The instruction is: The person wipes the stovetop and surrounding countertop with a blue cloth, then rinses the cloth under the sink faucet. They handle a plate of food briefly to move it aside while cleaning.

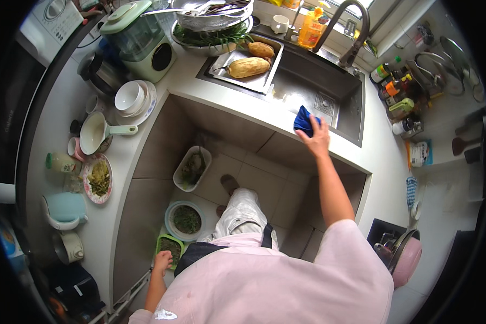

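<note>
My right hand is stretched out over the front edge of the white countertop. Its fingers grip a dark blue cloth, bunched up against the counter's front lip beside the sink. Hanging low at my side, my left hand has loosely curled fingers and nothing visible in it. From this view it overlaps a green tub of soil on the floor. Left of the cloth, a steel tray holding lotus root-like tubers rests over the sink's left part.
Behind the sink stand a faucet and an orange soap bottle. Bowls, a handled pot and a plate of food line the left counter. Seasoning bottles and a pink pan are at right. Planted tubs occupy the floor.
</note>
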{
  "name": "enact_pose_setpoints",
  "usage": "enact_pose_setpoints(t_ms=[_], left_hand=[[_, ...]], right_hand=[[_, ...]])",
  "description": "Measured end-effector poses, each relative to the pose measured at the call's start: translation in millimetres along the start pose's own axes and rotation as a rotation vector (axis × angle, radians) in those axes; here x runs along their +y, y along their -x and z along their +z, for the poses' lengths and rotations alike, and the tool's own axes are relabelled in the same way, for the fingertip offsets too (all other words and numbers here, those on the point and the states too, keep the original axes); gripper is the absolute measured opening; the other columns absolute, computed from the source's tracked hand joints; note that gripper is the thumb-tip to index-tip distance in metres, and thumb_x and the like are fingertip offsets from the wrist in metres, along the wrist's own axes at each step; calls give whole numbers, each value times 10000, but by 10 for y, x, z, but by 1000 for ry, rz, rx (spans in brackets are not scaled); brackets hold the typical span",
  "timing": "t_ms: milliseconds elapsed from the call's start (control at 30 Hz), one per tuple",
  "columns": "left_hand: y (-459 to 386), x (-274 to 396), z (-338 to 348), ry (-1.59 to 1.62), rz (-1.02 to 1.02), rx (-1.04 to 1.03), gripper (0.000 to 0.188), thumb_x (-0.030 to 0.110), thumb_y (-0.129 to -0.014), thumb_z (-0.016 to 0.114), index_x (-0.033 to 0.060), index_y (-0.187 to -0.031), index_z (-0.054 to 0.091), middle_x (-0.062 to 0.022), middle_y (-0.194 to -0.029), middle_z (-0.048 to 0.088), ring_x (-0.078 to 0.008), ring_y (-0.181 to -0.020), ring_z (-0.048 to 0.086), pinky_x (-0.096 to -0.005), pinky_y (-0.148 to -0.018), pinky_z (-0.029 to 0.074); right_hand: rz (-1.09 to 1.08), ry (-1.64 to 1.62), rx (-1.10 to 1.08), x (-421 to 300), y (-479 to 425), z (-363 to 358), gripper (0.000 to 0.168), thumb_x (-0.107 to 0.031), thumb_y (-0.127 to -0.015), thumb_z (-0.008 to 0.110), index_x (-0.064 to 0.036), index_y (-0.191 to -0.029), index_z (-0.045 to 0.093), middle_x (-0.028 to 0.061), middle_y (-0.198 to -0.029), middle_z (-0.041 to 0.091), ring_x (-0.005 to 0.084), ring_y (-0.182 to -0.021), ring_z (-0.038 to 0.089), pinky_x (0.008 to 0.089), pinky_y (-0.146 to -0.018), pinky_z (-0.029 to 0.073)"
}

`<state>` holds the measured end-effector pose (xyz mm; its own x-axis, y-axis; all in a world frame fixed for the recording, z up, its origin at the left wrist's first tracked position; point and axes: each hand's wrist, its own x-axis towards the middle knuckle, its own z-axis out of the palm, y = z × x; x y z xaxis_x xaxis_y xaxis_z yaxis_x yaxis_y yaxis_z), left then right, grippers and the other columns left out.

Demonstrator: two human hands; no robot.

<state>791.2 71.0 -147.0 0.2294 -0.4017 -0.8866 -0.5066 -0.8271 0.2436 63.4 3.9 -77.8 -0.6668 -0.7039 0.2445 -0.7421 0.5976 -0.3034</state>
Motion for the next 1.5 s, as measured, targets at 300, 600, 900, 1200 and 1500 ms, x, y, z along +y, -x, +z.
enact_pose_setpoints(t_ms=[300,600,900,1200,1500], left_hand=[[288,-203,380,232,142,63,195,244,-891,595,103,-1023,622,-2,-863,613,-108,-725,574,-260,-566,466],[521,-275,621,776,142,125,348,313,-929,572,71,-1179,565,-90,-1085,638,-188,-923,631,-325,-735,527],[756,1211,91,1181,449,333,460,248,-947,541,11,-1318,406,-207,-1149,607,-262,-992,640,-378,-823,541],[-261,2361,-889,1564,548,370,469,129,-885,564,-9,-1294,383,-186,-1092,609,-293,-993,624,-404,-861,526],[-549,2517,-870,1856,730,321,360,60,-872,514,52,-1224,440,-164,-1131,592,-299,-1003,613,-434,-907,509]], right_hand=[[-226,-51,155,-604,123,510,472,-133,-648,712,-161,-1103,591,165,-1163,530,369,-1060,522,456,-912,428],[-782,-750,-434,-3070,976,561,552,121,-652,623,-102,-1156,583,181,-1205,508,369,-1105,519,398,-937,438],[-841,-743,-276,-5398,1303,1227,457,-40,-740,616,-129,-1187,573,201,-1159,515,396,-1001,515,459,-859,434],[-1141,-551,-389,-5798,1444,1717,471,-295,-796,632,-168,-1245,569,144,-1364,440,398,-1273,364,542,-1034,268],[-1262,-618,-431,-5746,1277,1827,410,-189,-836,574,-171,-1245,558,164,-1338,458,414,-1259,379,534,-1037,277]])
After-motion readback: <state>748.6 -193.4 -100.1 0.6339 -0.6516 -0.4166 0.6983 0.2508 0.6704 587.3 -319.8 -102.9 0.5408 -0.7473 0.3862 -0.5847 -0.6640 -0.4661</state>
